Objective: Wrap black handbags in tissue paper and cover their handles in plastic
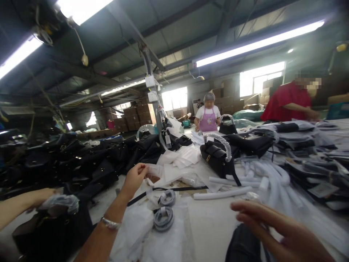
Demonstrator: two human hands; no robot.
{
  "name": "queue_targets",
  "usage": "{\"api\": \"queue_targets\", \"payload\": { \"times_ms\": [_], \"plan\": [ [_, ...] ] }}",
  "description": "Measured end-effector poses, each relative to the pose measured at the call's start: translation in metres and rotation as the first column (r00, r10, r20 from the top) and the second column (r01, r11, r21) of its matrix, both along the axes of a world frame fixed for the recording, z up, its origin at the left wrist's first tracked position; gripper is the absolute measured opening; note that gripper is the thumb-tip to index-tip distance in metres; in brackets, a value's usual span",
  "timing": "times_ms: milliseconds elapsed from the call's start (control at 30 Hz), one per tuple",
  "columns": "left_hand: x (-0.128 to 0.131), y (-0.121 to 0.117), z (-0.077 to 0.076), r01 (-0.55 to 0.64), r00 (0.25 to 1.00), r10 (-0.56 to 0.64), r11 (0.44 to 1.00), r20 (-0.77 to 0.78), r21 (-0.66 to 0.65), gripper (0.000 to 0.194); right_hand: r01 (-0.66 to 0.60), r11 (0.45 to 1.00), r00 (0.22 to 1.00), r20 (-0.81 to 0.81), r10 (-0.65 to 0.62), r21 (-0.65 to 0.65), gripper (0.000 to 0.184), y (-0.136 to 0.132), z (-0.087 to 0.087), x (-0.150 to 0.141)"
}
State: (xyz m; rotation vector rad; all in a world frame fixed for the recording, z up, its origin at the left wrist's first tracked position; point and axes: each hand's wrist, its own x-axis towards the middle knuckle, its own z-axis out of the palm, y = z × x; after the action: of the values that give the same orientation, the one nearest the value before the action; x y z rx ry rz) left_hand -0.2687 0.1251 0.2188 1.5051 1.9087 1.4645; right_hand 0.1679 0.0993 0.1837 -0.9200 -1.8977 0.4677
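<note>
With fingertips pinched, my left hand (135,177) reaches forward and holds the edge of a clear plastic sheet (155,170) above the worktable. At the lower right, my right hand (275,225) has its fingers stretched out. It is over a black bag (242,245), only partly in view; whether it touches the bag cannot be told. Between my hands, two coiled grey straps (163,219) bound with white bands lie on white wrapping sheets (133,225). Farther forward stands a black handbag (216,158) with its handle wrapped in plastic.
At the far left, another person's hand (45,197) is at a black bag (51,233) with a plastic-wrapped handle. White foam tubes (223,193) lie ahead on the right. Black bags (103,163) are heaped left. Two co-workers stand beyond, one in a purple apron (208,120), one in red (289,100).
</note>
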Motion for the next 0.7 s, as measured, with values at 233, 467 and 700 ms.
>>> {"api": "queue_targets", "payload": {
  "times_ms": [233, 467, 700],
  "plan": [
    [0.122, -0.033, 0.049, 0.351, 0.92, -0.353, 0.935, 0.173, 0.043, 0.038, -0.34, 0.927, 0.938, -0.135, 0.32, -0.161, 0.057, 0.027, 0.069, -0.097],
    [0.167, -0.052, 0.046, 0.481, 0.847, -0.468, 0.877, 0.251, 0.012, 0.042, -0.404, 0.865, 0.898, -0.306, 0.315, -0.297, 0.03, 0.04, 0.065, -0.078],
    [0.177, -0.059, 0.054, 0.501, 0.794, -0.483, 0.864, 0.37, 0.052, 0.043, -0.357, 0.88, 0.904, -0.354, 0.24, -0.313, 0.039, 0.033, 0.069, -0.033]
  ]
}}
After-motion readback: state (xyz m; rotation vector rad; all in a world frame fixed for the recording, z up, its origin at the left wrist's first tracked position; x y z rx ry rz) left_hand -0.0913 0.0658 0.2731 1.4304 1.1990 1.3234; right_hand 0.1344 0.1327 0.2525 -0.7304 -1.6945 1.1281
